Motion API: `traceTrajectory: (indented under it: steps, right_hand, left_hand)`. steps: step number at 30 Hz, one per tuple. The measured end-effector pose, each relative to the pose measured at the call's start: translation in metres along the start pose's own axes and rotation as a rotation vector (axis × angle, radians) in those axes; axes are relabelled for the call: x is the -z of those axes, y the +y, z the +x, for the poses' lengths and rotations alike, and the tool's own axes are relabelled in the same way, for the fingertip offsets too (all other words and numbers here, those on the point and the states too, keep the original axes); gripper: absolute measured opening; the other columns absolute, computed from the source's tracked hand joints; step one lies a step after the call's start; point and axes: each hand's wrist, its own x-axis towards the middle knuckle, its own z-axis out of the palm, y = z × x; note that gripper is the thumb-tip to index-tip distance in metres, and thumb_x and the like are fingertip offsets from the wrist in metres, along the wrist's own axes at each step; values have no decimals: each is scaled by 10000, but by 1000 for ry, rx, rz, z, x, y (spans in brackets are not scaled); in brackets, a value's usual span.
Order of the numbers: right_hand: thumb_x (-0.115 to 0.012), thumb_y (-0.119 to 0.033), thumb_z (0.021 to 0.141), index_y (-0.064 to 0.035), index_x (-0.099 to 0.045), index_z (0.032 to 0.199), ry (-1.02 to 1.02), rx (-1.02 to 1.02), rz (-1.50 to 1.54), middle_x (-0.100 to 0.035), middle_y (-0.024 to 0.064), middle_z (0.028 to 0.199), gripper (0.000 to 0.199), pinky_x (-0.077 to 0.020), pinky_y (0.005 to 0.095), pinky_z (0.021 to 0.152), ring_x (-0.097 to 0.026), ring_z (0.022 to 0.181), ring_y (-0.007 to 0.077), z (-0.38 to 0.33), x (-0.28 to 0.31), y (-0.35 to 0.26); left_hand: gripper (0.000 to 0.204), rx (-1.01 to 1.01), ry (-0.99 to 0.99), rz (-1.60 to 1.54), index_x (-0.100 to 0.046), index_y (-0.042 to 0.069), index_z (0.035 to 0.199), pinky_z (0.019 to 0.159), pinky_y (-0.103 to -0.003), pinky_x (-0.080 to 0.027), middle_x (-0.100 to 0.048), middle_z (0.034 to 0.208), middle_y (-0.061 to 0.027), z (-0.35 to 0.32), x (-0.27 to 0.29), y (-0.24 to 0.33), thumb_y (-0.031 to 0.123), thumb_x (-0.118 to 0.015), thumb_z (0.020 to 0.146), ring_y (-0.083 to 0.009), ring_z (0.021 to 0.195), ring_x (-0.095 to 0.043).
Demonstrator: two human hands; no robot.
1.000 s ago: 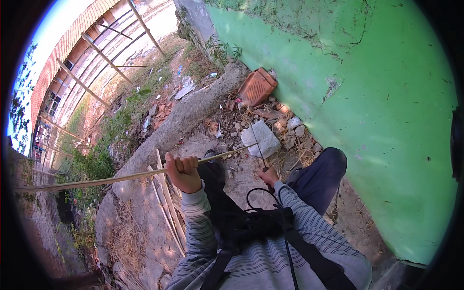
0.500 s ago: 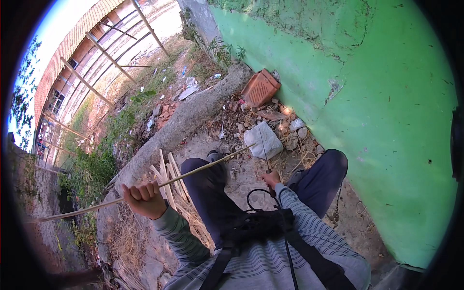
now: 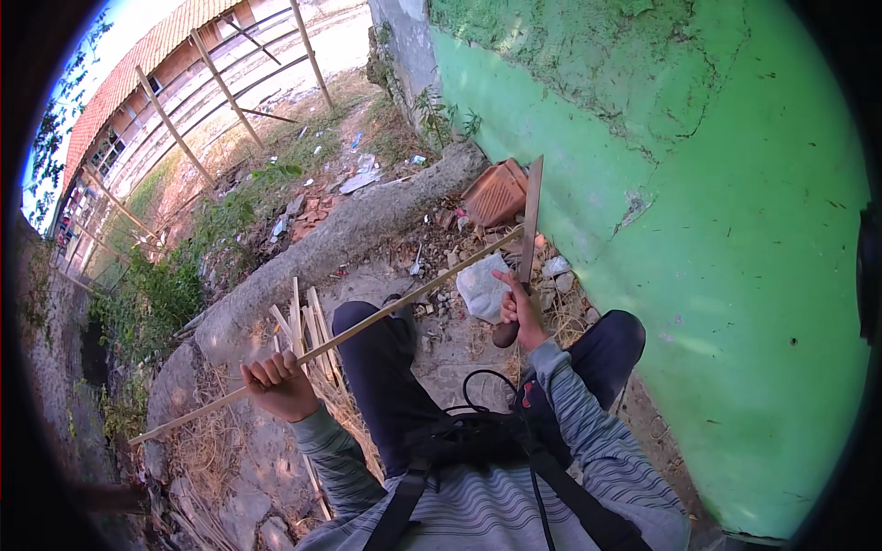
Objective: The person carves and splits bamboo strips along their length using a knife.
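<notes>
My left hand [image 3: 277,381] grips a long thin bamboo strip [image 3: 367,326] that runs from the lower left up to the right, across my left knee. My right hand [image 3: 519,312] is closed on the dark handle of a long knife [image 3: 530,220], whose blade points up and touches the far end of the strip. Several split bamboo sticks [image 3: 303,321] lie on the ground just left of my knee. I am seated, with both legs in dark trousers.
A green plastered wall [image 3: 717,230] rises close on the right. A broken red brick [image 3: 496,191], a pale stone [image 3: 482,286] and rubble lie ahead. A concrete kerb [image 3: 349,239] crosses diagonally, with weeds and a fenced yard beyond.
My right hand has lifted the knife so its blade stands upright at the strip's end. My left hand moved right and nearer along the strip, which now angles more steeply.
</notes>
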Motion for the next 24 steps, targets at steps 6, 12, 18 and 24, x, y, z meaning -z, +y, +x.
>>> traceTrajectory:
  steps: [6, 12, 18, 24]
  right_hand:
    - [-640, -342, 996, -6, -638, 1246, -9, 175, -6, -312, -97, 569, 418, -288, 232, 434, -304, 421, 20, -3, -14, -69]
    - [-737, -265, 931, -38, -687, 1024, 74, 372, 6, -374, -84, 561, 251, -312, 253, 431, -355, 422, 42, -21, -11, -122]
    - [-719, -237, 945, -29, -683, 1038, 91, 462, -37, -373, -82, 568, 231, -316, 260, 456, -354, 431, 47, -40, -11, -170]
    - [-732, -246, 935, -21, -699, 1014, 81, 497, -197, -382, -82, 564, 240, -299, 258, 443, -361, 439, 42, -36, -26, -198]
  left_hand:
    - [478, 131, 55, -144, -346, 146, 661, 615, -317, -340, -302, 573, 10, -19, 18, -12, 346, -349, 1096, -138, 556, -310]
    - [524, 625, 282, 237, -610, 2, 1169, 992, -468, -507, -632, 1211, -200, -38, 13, -10, 478, -431, 1042, -342, 1169, -610]
    - [532, 1155, -260, 831, -599, -25, 1246, 762, -331, -580, -705, 1091, -163, -46, 14, 27, 450, -463, 1050, -249, 973, -710]
    - [431, 309, -704, 1378, -623, 12, 1165, 771, -336, -533, -682, 909, -59, -39, -59, -11, 234, -805, 843, -176, 861, -673]
